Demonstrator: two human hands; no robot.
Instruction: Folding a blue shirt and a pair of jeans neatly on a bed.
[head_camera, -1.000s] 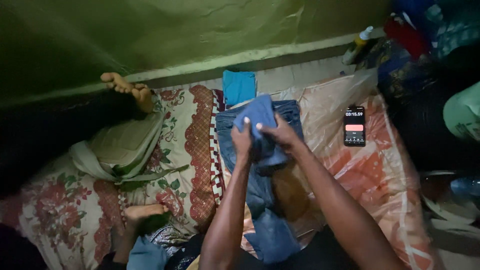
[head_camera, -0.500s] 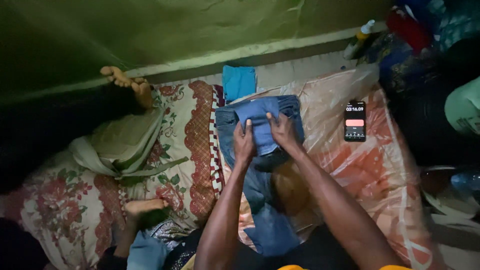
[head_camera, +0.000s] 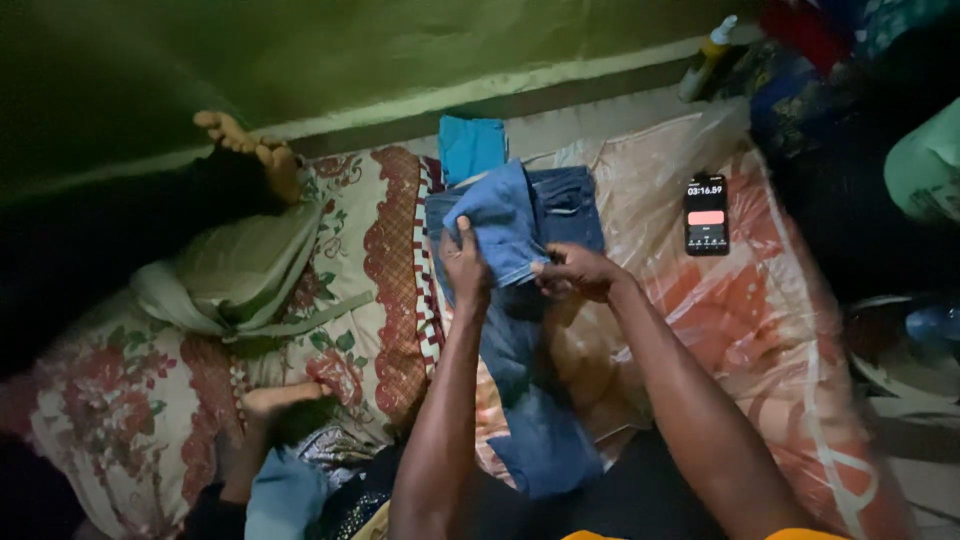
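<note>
Dimly lit, 2 hands gripping blue cloth, jeans partly covered

Both hands grip blue cloth (over jeans).

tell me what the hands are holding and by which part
Both hands hold the folded blue cloth over the jeans: the left hand at its left edge, the right hand pinching its lower right corner.

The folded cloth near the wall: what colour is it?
Teal blue folded cloth, plain; head view.
</note>
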